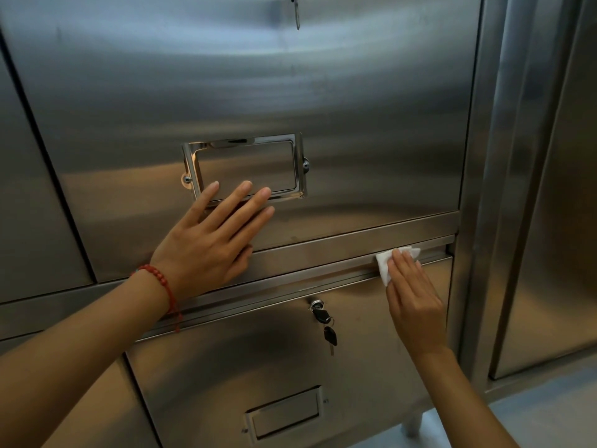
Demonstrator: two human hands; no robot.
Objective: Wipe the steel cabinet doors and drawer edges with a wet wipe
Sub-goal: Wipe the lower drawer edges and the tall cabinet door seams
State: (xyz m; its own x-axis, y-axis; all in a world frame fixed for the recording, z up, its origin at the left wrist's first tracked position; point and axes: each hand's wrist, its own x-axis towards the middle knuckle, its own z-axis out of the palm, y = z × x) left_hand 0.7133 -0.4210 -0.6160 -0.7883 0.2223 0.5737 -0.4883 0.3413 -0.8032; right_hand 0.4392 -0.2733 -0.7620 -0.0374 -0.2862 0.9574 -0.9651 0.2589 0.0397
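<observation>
On the brushed steel cabinet door, we note the left hand lying flat, fingers straight. Lower right, the right hand presses a white wet wipe with straight fingers against the steel drawer's top edge.

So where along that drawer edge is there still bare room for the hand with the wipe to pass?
The drawer edge lies bare between the left hand and the wipe. Right of the wipe, only a short bit remains before the frame. Below, the drawer front is bare either side of the keys. It is crowded around the label holder, where the left hand's fingers rest.
</observation>
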